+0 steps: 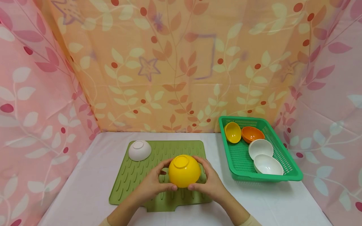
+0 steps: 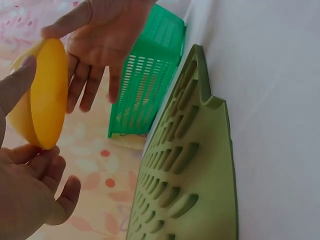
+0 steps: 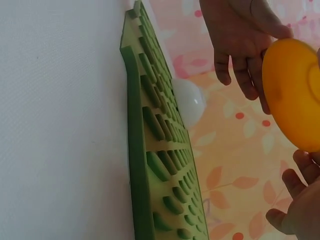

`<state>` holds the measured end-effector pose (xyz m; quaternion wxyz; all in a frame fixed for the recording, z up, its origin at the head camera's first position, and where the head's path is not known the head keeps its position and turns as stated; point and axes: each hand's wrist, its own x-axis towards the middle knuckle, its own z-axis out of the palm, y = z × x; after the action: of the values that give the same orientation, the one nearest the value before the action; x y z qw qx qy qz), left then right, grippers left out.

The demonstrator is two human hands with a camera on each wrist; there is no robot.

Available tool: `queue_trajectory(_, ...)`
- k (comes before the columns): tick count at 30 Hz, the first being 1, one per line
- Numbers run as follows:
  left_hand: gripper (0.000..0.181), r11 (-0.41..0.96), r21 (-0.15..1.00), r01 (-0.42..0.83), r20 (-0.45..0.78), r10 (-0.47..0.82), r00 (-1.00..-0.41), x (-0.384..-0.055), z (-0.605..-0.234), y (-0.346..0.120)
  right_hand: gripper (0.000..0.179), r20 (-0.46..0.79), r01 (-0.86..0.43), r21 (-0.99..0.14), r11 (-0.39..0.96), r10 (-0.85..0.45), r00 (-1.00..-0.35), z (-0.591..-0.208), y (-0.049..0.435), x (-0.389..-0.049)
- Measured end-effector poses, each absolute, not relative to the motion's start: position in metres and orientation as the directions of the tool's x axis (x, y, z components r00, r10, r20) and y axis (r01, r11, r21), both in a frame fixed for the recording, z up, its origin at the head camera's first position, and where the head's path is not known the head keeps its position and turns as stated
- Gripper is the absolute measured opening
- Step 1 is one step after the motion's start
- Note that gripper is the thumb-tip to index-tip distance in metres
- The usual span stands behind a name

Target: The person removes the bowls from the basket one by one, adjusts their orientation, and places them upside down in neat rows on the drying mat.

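Observation:
Both hands hold a yellow bowl [image 1: 184, 172] upside down, its foot ring turned up, above the green drying mat [image 1: 158, 201]. The left hand [image 1: 156, 181] grips its left side, thumb at the near rim and fingers behind. On the opposite side the right hand [image 1: 208, 181] pinches it in the same way. In the left wrist view the bowl [image 2: 47, 95] is clear of the mat [image 2: 210, 165]. A white bowl [image 1: 139, 151] rests upside down on the mat's far left corner.
To the right stands a green basket [image 1: 227, 157]. Inside are a yellow bowl [image 1: 233, 133], an orange bowl [image 1: 251, 135] and two white bowls, one [image 1: 260, 149] partly behind the other [image 1: 268, 165]. Patterned curtains [image 1: 175, 62] enclose the white table [image 1: 93, 175] at the back and sides.

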<state>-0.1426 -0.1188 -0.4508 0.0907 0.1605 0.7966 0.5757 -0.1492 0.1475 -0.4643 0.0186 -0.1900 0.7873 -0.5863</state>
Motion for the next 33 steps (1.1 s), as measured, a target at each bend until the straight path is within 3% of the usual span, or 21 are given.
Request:
queue_trajectory(6, 0.096, 0.372, 0.902, 0.221, 0.114, 0.289, -0.950, -0.144, -0.450, -0.118, 0.089, 0.273, -0.349, -0.876, 0.333, -0.254, -0.928, -0.464, 0.145, -0.148)
queue_trajectory(25, 0.099, 0.453, 0.868, 0.202, 0.100, 0.238, -0.966, -0.149, -0.454, -0.122, 0.090, 0.247, -0.350, -0.835, 0.423, -0.281, -0.927, -0.470, 0.142, -0.159)
queue_trajectory(33, 0.095, 0.499, 0.826, 0.260, 0.160, 0.235, -0.959, -0.179, -0.451, -0.130, 0.090, 0.190, -0.314, -0.835, 0.451, -0.299, -0.935, -0.462, 0.132, -0.188)
